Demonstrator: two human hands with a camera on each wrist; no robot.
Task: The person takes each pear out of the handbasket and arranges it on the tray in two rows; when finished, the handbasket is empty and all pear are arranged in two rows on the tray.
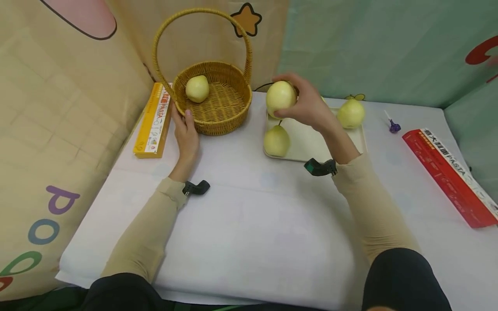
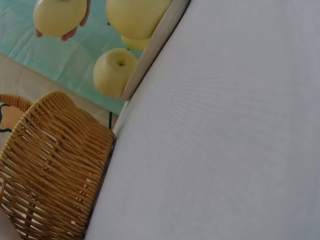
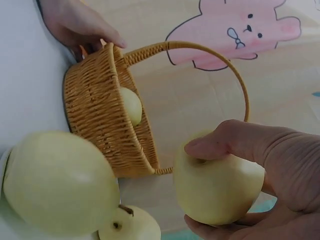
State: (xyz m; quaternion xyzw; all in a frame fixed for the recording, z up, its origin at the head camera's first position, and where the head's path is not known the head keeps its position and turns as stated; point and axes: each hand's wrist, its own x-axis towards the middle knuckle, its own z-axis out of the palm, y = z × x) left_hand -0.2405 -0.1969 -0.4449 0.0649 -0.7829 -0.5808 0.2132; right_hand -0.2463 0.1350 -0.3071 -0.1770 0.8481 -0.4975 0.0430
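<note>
My right hand (image 1: 305, 103) holds a pale yellow-green pear (image 3: 215, 187) above the back left of a cream tray (image 1: 307, 142), thumb by its stem end. A second pear (image 1: 277, 141) sits at the tray's front left, and another (image 1: 351, 114) at its right side. With my left hand (image 1: 186, 138) I grip the near left side of a wicker basket (image 1: 218, 127), thumb at the rim. Inside the basket lies one pear (image 1: 197, 89), towards the left. The basket's tall arched handle stands up. In the left wrist view, a pear (image 2: 115, 72) shows at the tray's edge.
A yellow pasta box (image 1: 149, 125) lies left of the basket, close by my left hand. On the right are a purple-wrapped lollipop (image 1: 394, 126) and a red pasta box (image 1: 451, 177). Printed cloth (image 1: 373, 52) hangs behind the white-covered table (image 1: 249, 233).
</note>
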